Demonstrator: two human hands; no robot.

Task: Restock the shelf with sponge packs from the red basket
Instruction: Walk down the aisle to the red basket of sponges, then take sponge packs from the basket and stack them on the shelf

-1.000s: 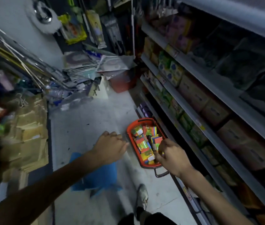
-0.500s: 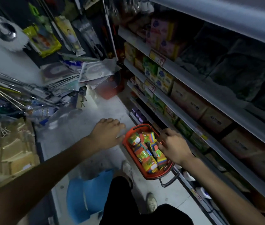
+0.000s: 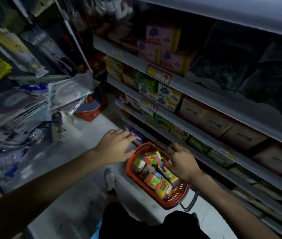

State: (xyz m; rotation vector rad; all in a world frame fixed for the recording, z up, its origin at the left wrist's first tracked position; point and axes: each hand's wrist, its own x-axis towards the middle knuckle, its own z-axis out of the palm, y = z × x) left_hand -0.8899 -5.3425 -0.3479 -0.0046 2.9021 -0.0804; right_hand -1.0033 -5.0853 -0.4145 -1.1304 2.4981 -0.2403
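Head view: left hand [image 3: 115, 145] has neared red basket [image 3: 176, 199].

Under the right grip [image 3: 181, 161] the red basket [image 3: 176, 202] is perforated plastic, its sponge packs [image 3: 154, 180] wrapped in glossy film. Beyond the grip the shelf [image 3: 205, 98] edges look smooth painted metal; the floor [image 3: 85, 195] is smooth.

red basket [image 3: 176, 201], multicoloured sponge packs [image 3: 152, 158]
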